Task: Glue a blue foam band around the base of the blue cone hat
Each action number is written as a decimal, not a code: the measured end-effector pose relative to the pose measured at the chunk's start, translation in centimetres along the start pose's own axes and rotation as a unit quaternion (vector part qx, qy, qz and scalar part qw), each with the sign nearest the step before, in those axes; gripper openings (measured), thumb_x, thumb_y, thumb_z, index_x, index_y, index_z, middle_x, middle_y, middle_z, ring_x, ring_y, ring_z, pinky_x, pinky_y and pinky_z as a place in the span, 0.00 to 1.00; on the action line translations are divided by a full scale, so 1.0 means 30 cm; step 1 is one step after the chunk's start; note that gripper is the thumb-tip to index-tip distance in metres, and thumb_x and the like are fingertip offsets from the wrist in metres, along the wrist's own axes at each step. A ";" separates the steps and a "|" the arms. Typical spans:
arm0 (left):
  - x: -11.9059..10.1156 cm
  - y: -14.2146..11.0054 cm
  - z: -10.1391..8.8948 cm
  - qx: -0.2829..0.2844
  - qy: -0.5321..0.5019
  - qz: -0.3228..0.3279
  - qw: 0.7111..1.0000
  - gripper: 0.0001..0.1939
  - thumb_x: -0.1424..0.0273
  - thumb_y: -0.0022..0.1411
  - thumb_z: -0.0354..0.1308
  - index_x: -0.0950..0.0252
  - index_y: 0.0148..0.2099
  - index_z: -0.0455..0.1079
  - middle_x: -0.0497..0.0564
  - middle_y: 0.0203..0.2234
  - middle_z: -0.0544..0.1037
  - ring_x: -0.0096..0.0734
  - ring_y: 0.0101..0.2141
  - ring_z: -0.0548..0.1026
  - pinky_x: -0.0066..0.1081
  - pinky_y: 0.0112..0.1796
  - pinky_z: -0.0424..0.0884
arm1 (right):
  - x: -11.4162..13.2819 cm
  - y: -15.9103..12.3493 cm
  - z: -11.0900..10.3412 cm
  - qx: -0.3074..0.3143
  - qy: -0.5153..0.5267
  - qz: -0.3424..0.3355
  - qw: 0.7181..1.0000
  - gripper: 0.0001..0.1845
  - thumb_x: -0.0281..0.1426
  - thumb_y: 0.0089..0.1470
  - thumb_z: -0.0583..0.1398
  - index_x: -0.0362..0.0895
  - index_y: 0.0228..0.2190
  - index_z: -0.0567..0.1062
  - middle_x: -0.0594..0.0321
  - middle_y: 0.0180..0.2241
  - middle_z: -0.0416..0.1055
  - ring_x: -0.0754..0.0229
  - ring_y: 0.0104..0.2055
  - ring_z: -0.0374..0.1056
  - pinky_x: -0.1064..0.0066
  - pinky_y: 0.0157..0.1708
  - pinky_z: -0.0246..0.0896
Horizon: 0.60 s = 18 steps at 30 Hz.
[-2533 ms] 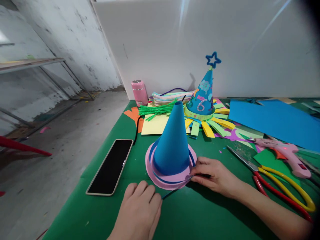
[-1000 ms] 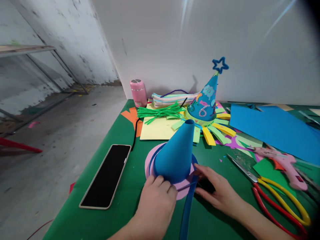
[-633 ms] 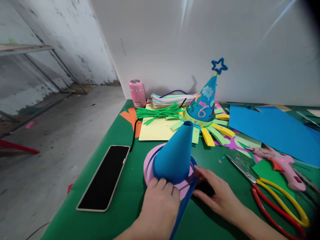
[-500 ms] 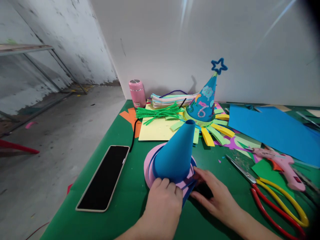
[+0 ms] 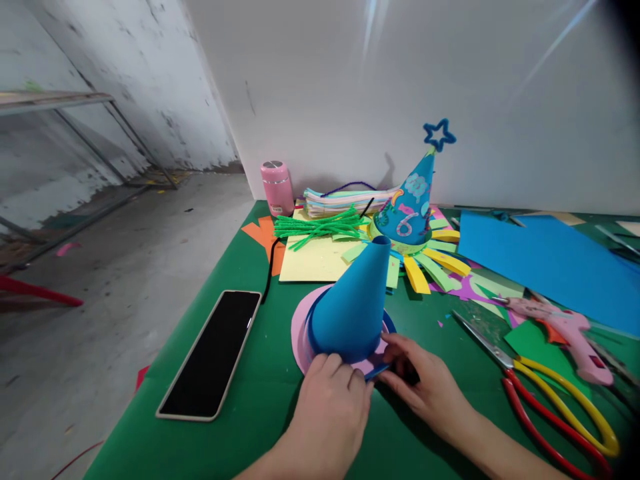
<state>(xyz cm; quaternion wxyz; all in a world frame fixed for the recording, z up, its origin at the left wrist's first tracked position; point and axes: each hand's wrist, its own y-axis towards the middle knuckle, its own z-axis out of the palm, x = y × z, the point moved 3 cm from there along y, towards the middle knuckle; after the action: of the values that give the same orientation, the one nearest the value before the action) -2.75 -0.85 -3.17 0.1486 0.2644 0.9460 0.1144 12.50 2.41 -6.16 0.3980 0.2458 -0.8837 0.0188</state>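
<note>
A blue paper cone stands tilted to the right, its small open top upward. Around its foot lie a pink paper ring and a dark blue paper ring. My left hand is closed at the front of the cone's foot, fingers curled over the rings' near edge; its fingertips are hidden. On the right side, my right hand pinches the rings' edge between thumb and fingers. Behind the cone stands a decorated blue party hat with a pipe-cleaner star on its tip.
A phone lies left. Scissors, a pink glue gun and blue sheets are to the right. Behind are green pipe cleaners, a pink bottle and an upright white board.
My right hand has pressed the dark blue ring's near right edge up and in, so it lies flatter against the pink one. My left hand stays at the front edge.
</note>
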 end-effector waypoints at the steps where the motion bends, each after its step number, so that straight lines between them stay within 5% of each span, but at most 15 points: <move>1: 0.004 -0.010 -0.008 -0.024 -0.010 -0.002 1.000 0.10 0.74 0.59 0.46 0.66 0.31 0.69 0.50 0.25 0.74 0.36 0.29 0.67 0.37 0.33 0.61 | -0.001 0.003 -0.001 0.002 0.013 0.000 1.000 0.22 0.30 0.53 0.56 0.48 0.49 0.56 0.63 0.33 0.69 0.63 0.28 0.65 0.72 0.29 0.62; 6: 0.060 -0.083 -0.044 -0.090 0.019 -0.059 0.994 0.12 0.65 0.57 0.51 0.63 0.43 0.67 0.53 0.39 0.74 0.43 0.42 0.66 0.44 0.44 0.54 | -0.006 0.017 -0.012 0.011 0.042 -0.011 0.999 0.23 0.30 0.53 0.55 0.49 0.50 0.55 0.65 0.32 0.68 0.65 0.27 0.65 0.73 0.28 0.62; 10: 0.126 -0.126 -0.065 -0.044 0.023 -0.114 0.992 0.11 0.69 0.55 0.51 0.62 0.42 0.67 0.55 0.39 0.71 0.44 0.41 0.65 0.43 0.40 0.57 | -0.010 0.023 -0.017 0.024 0.058 0.005 0.998 0.21 0.30 0.53 0.55 0.49 0.47 0.54 0.65 0.31 0.69 0.64 0.29 0.66 0.72 0.29 0.62; 15: 0.172 -0.144 -0.084 0.066 -0.012 -0.101 0.993 0.11 0.77 0.55 0.44 0.62 0.28 0.65 0.49 0.25 0.70 0.35 0.29 0.65 0.38 0.33 0.58 | 0.004 0.030 -0.013 0.032 0.037 -0.010 0.999 0.16 0.30 0.52 0.56 0.48 0.42 0.57 0.65 0.31 0.69 0.65 0.26 0.64 0.73 0.26 0.61; 18: 0.177 -0.145 -0.096 0.084 0.019 -0.103 0.991 0.10 0.77 0.54 0.45 0.63 0.27 0.65 0.49 0.25 0.70 0.35 0.29 0.65 0.37 0.32 0.58 | 0.011 0.033 -0.008 0.031 0.004 -0.034 0.999 0.15 0.29 0.52 0.57 0.47 0.41 0.58 0.65 0.31 0.70 0.66 0.25 0.63 0.74 0.24 0.59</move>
<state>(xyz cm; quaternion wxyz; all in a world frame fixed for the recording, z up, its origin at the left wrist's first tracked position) -10.11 -2.04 -2.95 0.1188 0.1744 0.9772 0.0241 12.05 3.21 -5.59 0.3940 0.2883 -0.8721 0.0337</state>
